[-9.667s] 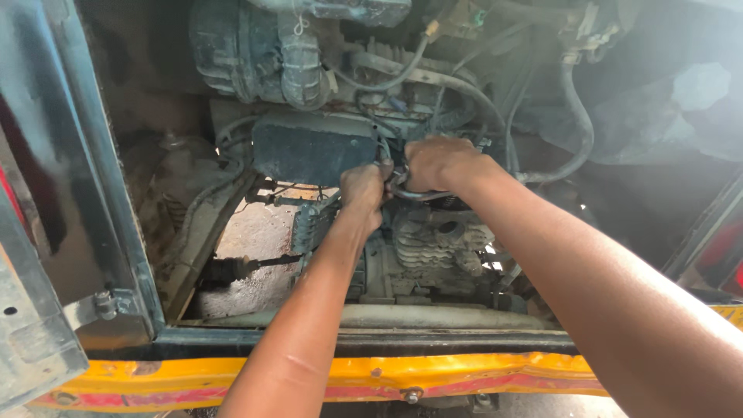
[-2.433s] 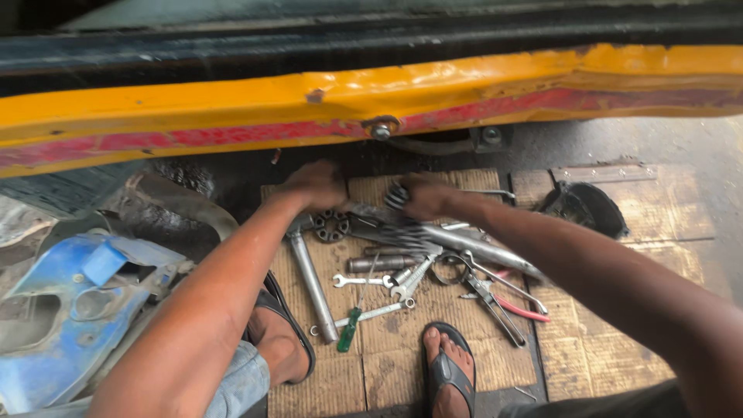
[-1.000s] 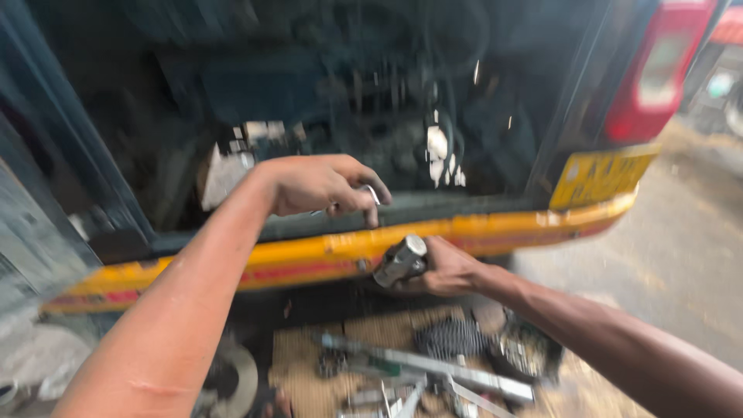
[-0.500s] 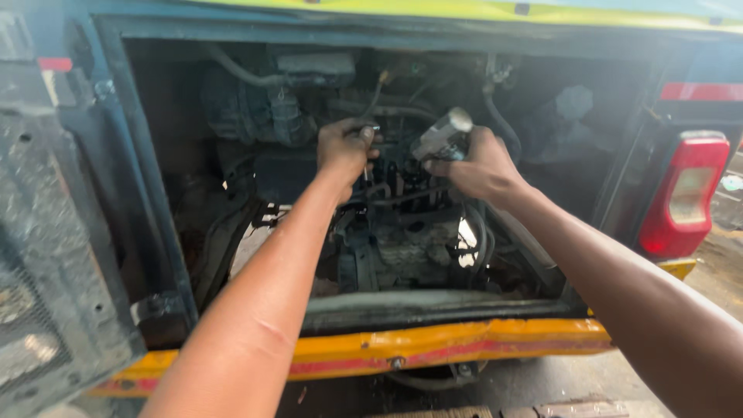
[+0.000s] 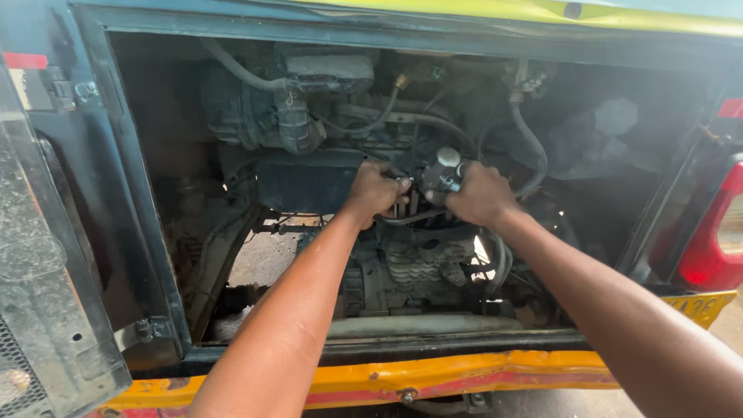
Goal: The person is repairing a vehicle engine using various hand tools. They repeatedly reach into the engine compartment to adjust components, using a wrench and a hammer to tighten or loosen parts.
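1. Both arms reach into the open engine bay (image 5: 193, 193) at the rear of a vehicle, over the yellow bumper (image 5: 433, 375).
2. The right hand (image 5: 481, 193) is closed around a small metal tool with a round silvery end (image 5: 447, 161), holding it against the engine parts at the middle of the bay.
3. The left hand (image 5: 375, 192) sits just beside it, fingers curled on a small metal part (image 5: 404, 186); what exactly it pinches I cannot tell.
4. Below the hands lies the finned engine block (image 5: 418, 263); black hoses (image 5: 534, 151) curve above and to the right.
5. A red tail light (image 5: 716, 240) stands at the right edge, and the open hatch door (image 5: 46, 255) hangs at the left.
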